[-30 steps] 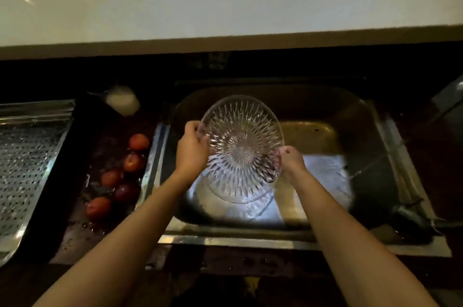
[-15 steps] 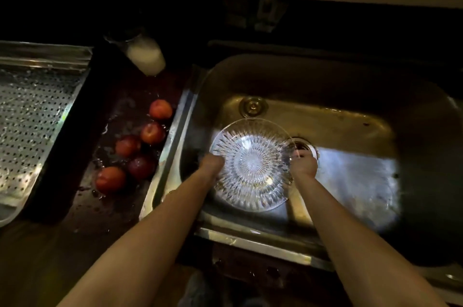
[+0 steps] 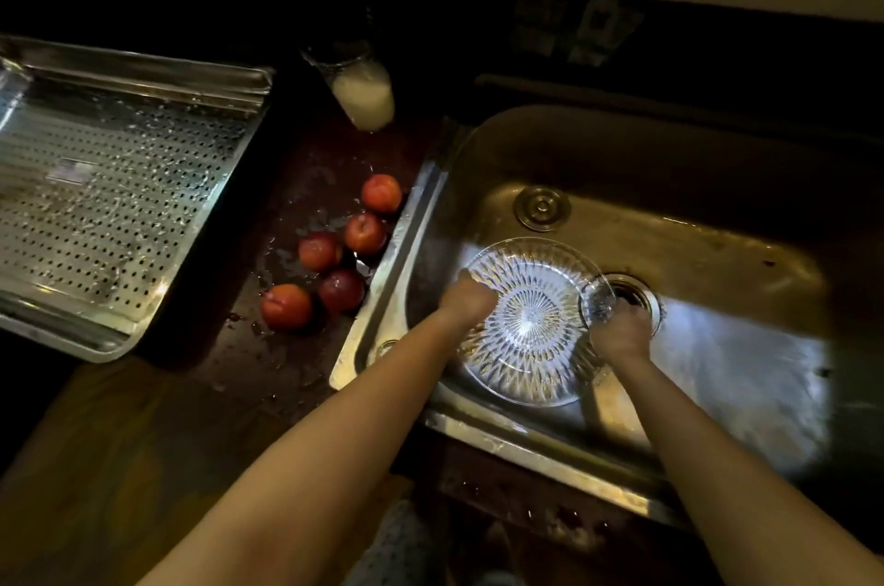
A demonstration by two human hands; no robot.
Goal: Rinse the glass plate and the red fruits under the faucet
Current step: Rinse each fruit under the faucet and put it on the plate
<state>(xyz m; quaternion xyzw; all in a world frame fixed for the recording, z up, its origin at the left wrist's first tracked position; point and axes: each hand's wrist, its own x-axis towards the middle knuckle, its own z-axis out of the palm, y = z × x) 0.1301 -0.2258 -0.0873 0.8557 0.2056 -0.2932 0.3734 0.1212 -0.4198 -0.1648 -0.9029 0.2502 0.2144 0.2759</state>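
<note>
Glass plate point(image 3: 528, 322) lay face up, low in the steel sink point(image 3: 622, 222), left hand point(image 3: 466, 301) and right hand point(image 3: 619, 329) clasped on opposite rims, five red fruits point(image 3: 335, 258) clustered on the wet dark desk point(image 3: 268, 360) beside a perforated tray point(image 3: 105, 183), room dim.

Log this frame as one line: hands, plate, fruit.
left hand: grips plate's left rim | right hand: grips right rim | glass plate: low inside sink | five red fruits: wet counter, left of sink
</note>
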